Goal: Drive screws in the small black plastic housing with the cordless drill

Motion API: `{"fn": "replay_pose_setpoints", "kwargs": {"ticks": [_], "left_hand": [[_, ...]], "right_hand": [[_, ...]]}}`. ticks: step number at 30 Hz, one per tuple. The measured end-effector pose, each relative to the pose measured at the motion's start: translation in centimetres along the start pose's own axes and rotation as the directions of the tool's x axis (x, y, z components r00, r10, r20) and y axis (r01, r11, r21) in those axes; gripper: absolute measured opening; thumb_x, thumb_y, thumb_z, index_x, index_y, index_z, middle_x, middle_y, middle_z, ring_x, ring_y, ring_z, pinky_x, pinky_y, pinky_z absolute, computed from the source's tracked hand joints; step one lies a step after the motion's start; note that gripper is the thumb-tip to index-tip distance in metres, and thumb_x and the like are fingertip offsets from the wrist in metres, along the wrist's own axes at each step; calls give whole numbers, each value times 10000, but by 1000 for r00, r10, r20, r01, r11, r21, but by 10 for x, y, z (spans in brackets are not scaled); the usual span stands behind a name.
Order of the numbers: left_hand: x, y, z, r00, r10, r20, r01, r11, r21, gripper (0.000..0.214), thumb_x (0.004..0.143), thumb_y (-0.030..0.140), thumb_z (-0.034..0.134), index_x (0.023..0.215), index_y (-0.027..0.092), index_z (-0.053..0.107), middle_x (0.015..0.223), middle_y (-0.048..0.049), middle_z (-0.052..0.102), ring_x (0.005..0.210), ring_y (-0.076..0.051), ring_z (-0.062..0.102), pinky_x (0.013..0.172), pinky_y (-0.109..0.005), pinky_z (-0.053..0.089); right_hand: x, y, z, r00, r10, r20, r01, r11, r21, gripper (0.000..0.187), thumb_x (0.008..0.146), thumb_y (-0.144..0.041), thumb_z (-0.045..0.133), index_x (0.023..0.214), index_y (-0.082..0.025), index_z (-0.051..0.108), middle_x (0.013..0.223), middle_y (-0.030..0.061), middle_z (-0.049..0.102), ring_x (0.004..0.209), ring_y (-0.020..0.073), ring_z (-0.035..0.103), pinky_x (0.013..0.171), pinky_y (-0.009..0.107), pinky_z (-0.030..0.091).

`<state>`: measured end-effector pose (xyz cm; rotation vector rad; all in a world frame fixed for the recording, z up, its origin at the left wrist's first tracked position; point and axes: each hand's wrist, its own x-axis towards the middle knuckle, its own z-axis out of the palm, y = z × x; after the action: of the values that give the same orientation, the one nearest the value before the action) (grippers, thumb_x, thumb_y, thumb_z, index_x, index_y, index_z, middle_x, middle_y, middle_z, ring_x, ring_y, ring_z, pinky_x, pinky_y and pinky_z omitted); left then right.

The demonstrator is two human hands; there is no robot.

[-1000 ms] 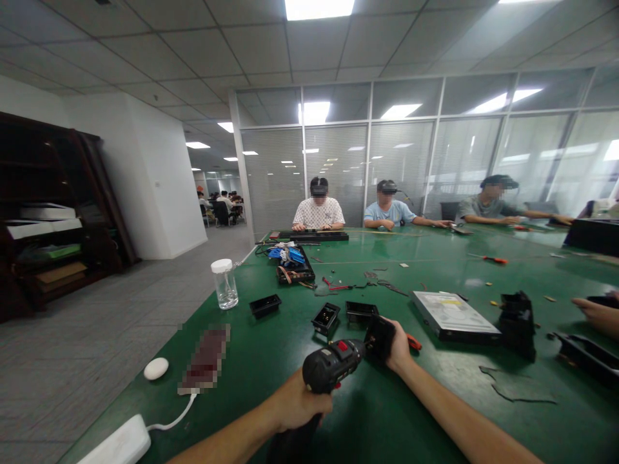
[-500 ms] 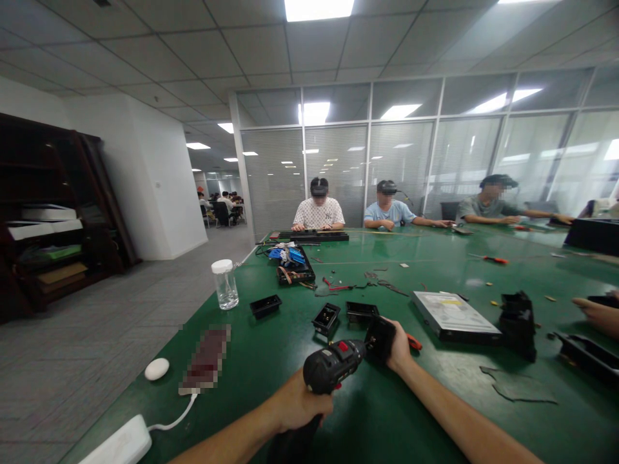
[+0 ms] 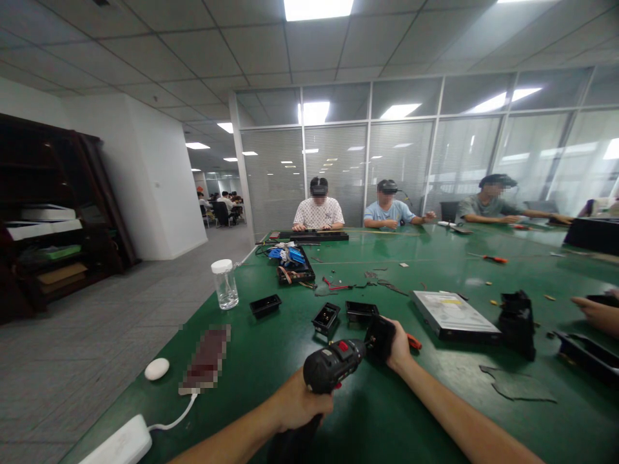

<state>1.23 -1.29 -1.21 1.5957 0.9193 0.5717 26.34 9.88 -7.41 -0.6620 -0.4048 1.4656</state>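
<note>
I have the fingers of my left hand (image 3: pixel 304 405) wrapped round the grip of a drill (image 3: pixel 325 372), and those of my right hand (image 3: pixel 399 344) curled firmly on the side of a black housing (image 3: pixel 381 338), held over the desk (image 3: pixel 251 361) just ahead of the chuck. The bit points at the housing; whether it touches, I can't tell at this size. Over the last second neither hand has visibly shifted, so I judge that my alignment is holding. Just beyond my right hand lies an orange-handled tool (image 3: pixel 414 342). Past the drill sit a small black box (image 3: pixel 320 326) and a second box (image 3: pixel 362 318), with a third box (image 3: pixel 265 310) further left, near a clear jar (image 3: pixel 225 289). The one real change is across the desk: a co-worker's hand (image 3: pixel 429 216) has drawn back and up, well apart from me, so it doesn't affect my work.
</note>
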Motion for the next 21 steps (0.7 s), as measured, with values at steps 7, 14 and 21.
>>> {"fn": "replay_pose_setpoints", "kwargs": {"ticks": [7,14,21], "left_hand": [[0,1,1,1000,4,14,-3,999,-35,136,574,109,492,705,142,505,579,21,468,514,-94,438,494,-219,354],[0,0,0,1000,-7,20,8,999,-36,127,581,110,497,705,140,506,580,20,467,507,-92,431,495,-223,354],[-1,2,1,1000,-6,8,6,999,-35,139,582,111,492,716,138,510,569,24,466,507,-93,432,498,-224,356]], "right_hand": [[0,1,-1,1000,14,5,-14,1000,19,169,663,-303,514,757,-199,607,580,-8,605,493,162,548,466,294,422],[0,0,-1,1000,16,2,-16,999,38,158,655,-280,513,749,-199,611,568,-9,598,484,162,539,457,292,416],[2,0,-2,1000,27,-4,-27,999,29,158,655,-295,522,739,-194,609,554,-15,595,465,156,531,449,290,411]]}}
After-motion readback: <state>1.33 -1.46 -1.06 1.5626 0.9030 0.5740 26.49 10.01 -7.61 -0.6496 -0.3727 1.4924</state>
